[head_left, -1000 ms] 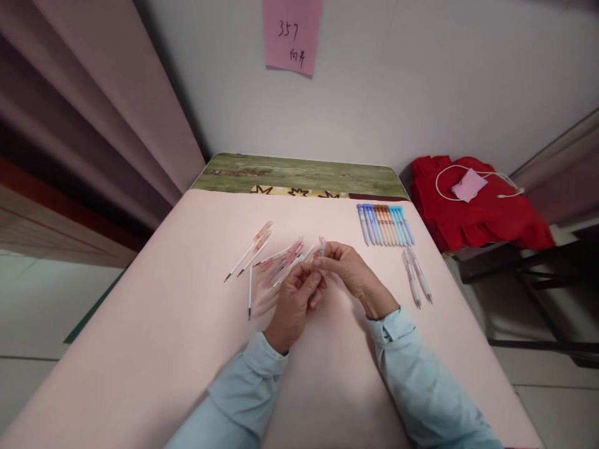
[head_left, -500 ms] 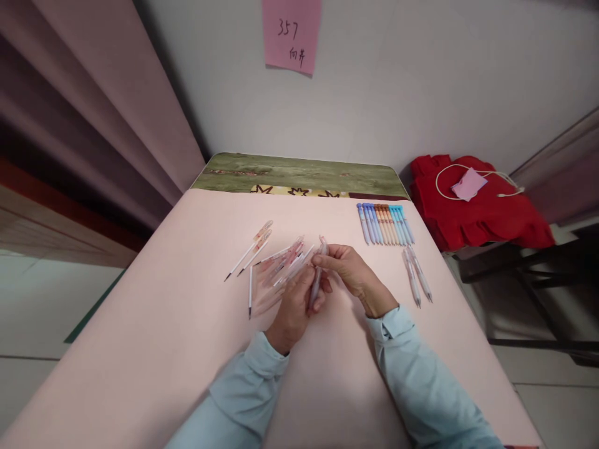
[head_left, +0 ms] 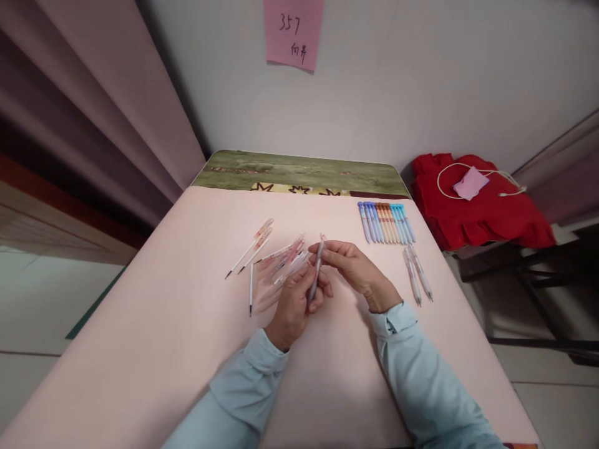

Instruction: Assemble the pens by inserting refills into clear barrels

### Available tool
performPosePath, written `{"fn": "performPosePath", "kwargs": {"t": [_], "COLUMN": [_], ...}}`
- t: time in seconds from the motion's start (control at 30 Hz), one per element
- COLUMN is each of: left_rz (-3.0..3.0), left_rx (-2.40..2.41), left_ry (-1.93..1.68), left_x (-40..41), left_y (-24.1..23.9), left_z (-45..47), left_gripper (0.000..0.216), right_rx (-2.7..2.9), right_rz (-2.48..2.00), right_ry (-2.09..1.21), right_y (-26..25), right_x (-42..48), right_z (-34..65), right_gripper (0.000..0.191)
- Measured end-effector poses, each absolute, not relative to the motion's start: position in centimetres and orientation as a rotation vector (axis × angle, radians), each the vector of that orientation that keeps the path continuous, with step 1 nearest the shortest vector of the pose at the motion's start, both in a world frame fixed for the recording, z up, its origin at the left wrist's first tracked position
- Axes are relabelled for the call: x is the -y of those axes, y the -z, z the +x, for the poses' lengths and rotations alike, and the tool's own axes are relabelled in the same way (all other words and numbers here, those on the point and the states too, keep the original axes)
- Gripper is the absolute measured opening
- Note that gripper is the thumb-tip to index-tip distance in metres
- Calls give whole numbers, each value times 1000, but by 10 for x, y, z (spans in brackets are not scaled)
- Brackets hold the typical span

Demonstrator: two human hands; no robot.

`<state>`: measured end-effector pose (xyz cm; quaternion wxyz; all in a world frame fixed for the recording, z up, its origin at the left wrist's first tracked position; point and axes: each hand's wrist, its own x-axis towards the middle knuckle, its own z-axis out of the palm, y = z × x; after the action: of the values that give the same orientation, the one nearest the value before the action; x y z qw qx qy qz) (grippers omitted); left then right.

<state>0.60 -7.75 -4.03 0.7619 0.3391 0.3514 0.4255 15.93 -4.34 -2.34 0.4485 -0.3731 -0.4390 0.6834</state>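
Note:
Above the middle of the table, my left hand (head_left: 294, 302) is closed around the lower part of a pen (head_left: 317, 274), which stands at a slant. My right hand (head_left: 352, 267) pinches the pen's upper part between thumb and fingers. Just beyond my left hand lies a loose heap of pen parts (head_left: 285, 259), pinkish clear barrels and white refills, partly covered by the hand. One white refill (head_left: 251, 290) lies apart on the heap's left. Farther left are two refills with clear, orange-marked tops (head_left: 256, 248).
At the table's back right, a row of pens (head_left: 386, 223) runs from blue through brown to turquoise. Two pale pens (head_left: 418, 274) lie in front of it. A red cushioned seat (head_left: 482, 218) with a white cord stands beyond the right edge of the pink tabletop (head_left: 187, 349).
My right hand's fingers have shifted their hold on the pen, and the hand has turned slightly. My left hand stays almost where it was. The pieces on the table lie unchanged.

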Motion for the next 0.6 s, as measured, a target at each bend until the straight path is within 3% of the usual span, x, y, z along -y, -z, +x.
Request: {"fn": "performPosePath", "kwargs": {"t": [0.2, 0.37, 0.6], "left_rz": [655, 642, 669], "left_rx": [-685, -637, -551], "left_ry": [-899, -782, -751], "left_x": [77, 74, 73], "left_y": [43, 42, 38], "left_z": [8, 1, -6], "left_gripper": [42, 36, 34], "right_rx": [996, 923, 1041], "right_rz": [-959, -1037, -858], "right_ry": [-1687, -1454, -1827], "right_y": [28, 30, 19], "right_x": [43, 37, 46], "right_z": [155, 162, 162], "right_gripper": [34, 35, 43]}}
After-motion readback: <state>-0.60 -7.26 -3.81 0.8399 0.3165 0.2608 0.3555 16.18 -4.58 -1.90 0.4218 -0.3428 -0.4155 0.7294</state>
